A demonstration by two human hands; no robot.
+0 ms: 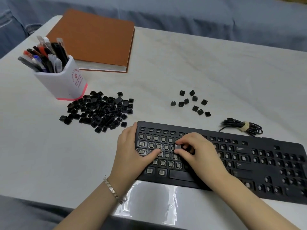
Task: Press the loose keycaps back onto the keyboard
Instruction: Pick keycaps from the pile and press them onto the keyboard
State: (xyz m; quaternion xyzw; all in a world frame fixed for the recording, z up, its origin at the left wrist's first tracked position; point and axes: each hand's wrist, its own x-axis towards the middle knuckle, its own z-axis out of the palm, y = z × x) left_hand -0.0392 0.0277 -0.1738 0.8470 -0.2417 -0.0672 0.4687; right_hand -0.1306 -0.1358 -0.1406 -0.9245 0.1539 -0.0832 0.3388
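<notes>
A black keyboard [259, 165] lies at the near right of the table, most of its key sockets bare. My right hand [197, 151] is over the letter rows and pinches a small black keycap [178, 146] between thumb and forefinger, right on a socket. My left hand [131, 153] grips the keyboard's left end, thumb lying across the bare sockets. A large heap of loose black keycaps [99, 110] sits left of the keyboard. A smaller scatter of keycaps [192, 102] lies behind it.
A white pen holder [66, 82] full of pens stands at the left, behind the heap. A brown notebook [98, 40] lies at the back. The keyboard's coiled cable [244, 127] rests at the right rear. A shiny plastic sheet [149, 200] covers the near table edge.
</notes>
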